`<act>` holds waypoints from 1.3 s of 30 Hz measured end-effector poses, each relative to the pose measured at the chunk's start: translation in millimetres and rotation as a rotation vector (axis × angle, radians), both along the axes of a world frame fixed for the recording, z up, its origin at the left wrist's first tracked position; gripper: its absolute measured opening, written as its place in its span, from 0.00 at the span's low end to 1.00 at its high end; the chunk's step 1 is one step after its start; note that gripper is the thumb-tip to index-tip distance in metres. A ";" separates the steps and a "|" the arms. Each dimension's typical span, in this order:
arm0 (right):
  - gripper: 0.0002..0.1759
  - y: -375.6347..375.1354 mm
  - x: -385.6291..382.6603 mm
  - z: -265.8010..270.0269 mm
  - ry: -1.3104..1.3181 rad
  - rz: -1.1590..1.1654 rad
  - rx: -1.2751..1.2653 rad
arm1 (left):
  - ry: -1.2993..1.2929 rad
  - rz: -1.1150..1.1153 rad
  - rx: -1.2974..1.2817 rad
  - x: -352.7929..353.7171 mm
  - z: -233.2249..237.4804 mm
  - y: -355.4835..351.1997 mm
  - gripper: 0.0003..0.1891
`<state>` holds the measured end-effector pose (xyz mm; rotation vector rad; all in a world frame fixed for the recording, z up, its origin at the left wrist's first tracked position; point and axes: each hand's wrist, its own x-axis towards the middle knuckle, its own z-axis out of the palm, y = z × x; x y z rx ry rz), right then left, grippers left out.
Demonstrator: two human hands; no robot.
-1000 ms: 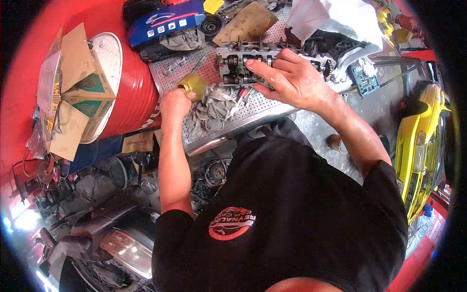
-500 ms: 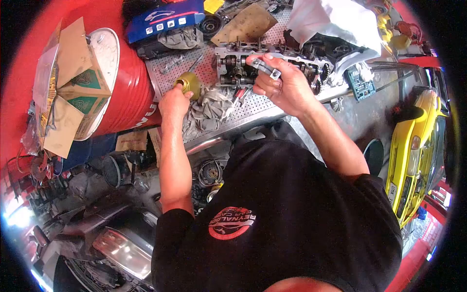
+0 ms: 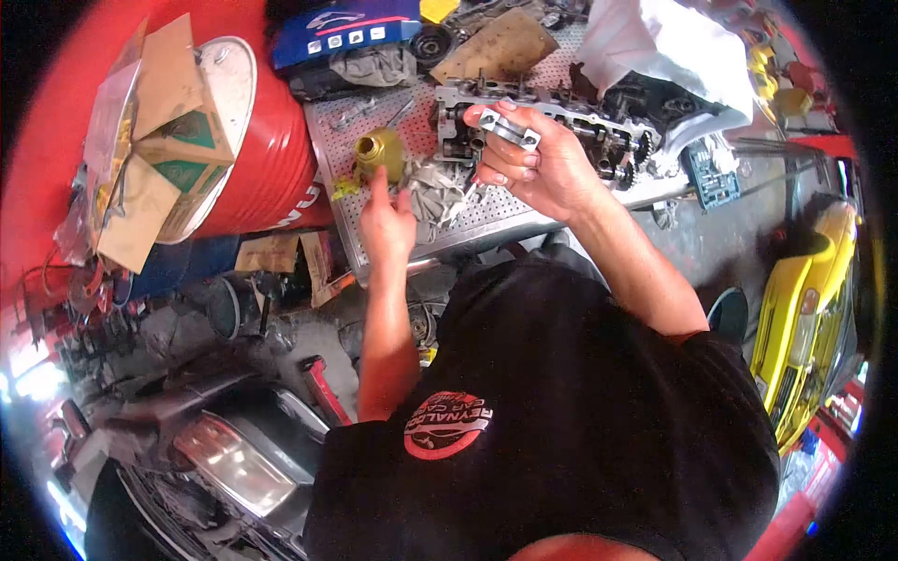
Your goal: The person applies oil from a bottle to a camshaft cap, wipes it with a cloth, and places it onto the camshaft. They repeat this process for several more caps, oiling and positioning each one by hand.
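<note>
My right hand (image 3: 543, 161) grips a silver camshaft bearing cap (image 3: 508, 130), an arched piece with a bolt hole at each end, pinched at the fingers and thumb. Behind it, on the perforated metal bench, lies a cylinder head (image 3: 589, 122) with its camshafts and sprockets exposed. My left hand (image 3: 387, 224) has its index finger stretched out and thumb apart, holding nothing. Its fingertip is right at the lower side of a gold-yellow plastic bottle (image 3: 390, 161) whose uncapped mouth faces me. Beside that hand a crumpled grey rag (image 3: 433, 196) rests on the bench.
A red drum (image 3: 281, 154) with an opened cardboard box (image 3: 164, 140) on top stands left of the bench (image 3: 505, 217). At the back are a blue box (image 3: 348, 33) and white plastic sheeting (image 3: 655, 42). A teal tool case (image 3: 713, 175) sits to the right.
My left hand has drawn back from the bottle's mouth and lowered toward me, its index finger now straight. The bearing cap has turned in my right hand, showing more of its arch.
</note>
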<state>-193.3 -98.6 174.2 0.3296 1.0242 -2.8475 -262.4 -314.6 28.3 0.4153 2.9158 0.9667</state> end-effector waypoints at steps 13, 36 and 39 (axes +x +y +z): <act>0.18 21.8 38.6 10.4 0.002 0.308 -0.094 | 0.047 0.109 1.335 100.7 120.8 66.3 0.28; 0.19 113.3 109.0 17.1 0.035 0.339 -0.226 | 0.087 0.012 1.271 196.3 161.5 183.1 0.30; 0.23 114.8 110.9 21.1 0.002 0.294 -0.194 | 0.135 0.027 1.241 199.4 161.4 189.4 0.30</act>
